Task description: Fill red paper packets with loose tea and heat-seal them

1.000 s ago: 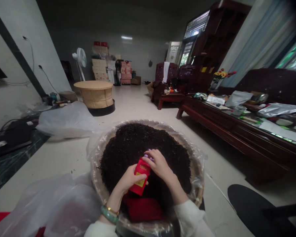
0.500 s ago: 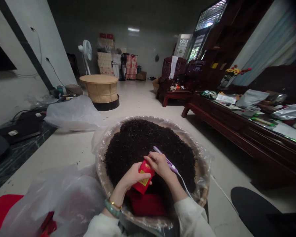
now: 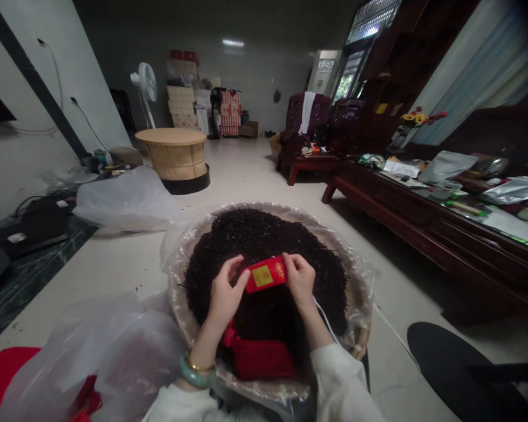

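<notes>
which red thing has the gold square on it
The small red packet held between the left hand and right hand. The red pouch below it shows no gold square, nor does the red sheet at lower left.

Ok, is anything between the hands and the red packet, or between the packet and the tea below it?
Nothing visible. The left hand and right hand grip the ends of the red packet directly, and beneath it lies only the heap of dark tea leaves.

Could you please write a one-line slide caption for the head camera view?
Left hand and right hand hold a red packet over dark tea leaves in a plastic-lined round basket.
</notes>
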### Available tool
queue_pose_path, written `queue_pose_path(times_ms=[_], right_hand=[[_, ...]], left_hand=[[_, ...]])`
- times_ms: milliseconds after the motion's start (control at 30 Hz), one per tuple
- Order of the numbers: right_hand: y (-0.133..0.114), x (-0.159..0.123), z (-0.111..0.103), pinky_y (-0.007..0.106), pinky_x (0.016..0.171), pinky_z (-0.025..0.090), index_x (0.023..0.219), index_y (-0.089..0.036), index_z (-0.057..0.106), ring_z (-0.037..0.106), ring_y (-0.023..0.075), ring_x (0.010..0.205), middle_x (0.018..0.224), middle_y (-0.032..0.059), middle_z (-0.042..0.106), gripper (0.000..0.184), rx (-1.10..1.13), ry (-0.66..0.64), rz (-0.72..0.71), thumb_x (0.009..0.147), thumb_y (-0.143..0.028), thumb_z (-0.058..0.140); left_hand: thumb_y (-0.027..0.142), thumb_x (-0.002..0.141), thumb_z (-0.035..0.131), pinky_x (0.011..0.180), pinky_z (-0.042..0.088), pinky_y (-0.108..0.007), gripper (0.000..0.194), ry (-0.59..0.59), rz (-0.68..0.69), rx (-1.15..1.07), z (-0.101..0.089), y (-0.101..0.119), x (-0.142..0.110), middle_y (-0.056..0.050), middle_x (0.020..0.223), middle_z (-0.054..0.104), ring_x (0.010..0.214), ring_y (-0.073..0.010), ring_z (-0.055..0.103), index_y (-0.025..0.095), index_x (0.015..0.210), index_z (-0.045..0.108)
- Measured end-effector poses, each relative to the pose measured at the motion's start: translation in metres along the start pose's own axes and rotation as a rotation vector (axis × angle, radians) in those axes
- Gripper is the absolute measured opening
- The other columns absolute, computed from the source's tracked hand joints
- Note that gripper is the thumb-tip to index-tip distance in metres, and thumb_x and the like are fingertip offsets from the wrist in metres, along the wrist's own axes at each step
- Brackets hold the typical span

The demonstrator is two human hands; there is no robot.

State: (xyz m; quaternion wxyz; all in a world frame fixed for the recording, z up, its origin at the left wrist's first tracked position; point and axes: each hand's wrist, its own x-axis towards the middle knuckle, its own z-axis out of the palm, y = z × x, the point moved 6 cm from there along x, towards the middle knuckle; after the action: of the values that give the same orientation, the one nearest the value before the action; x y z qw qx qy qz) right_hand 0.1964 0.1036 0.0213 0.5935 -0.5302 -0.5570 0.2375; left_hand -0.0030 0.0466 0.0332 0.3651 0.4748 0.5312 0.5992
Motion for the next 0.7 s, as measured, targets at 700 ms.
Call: queue_pose_path(times_ms=[700], right_hand=[[-0.003, -0.039, 0.045, 0.031, 0.069, 0.052, 0.101, -0.017, 0.062, 0.065, 0.0171, 0.078, 0.087, 0.0071, 0.066, 0.05, 0.328, -0.788, 0.372, 0.078, -0.06, 0.056]], left_hand=[[0.031, 0.074, 0.062, 0.059, 0.047, -0.022, 0.03, -1.05, -0.315, -0.096, 0.093, 0.012, -0.091, -0.007, 0.085, 0.073, 0.058, -0.0107, 0.059, 0.015, 0.098, 0.07]])
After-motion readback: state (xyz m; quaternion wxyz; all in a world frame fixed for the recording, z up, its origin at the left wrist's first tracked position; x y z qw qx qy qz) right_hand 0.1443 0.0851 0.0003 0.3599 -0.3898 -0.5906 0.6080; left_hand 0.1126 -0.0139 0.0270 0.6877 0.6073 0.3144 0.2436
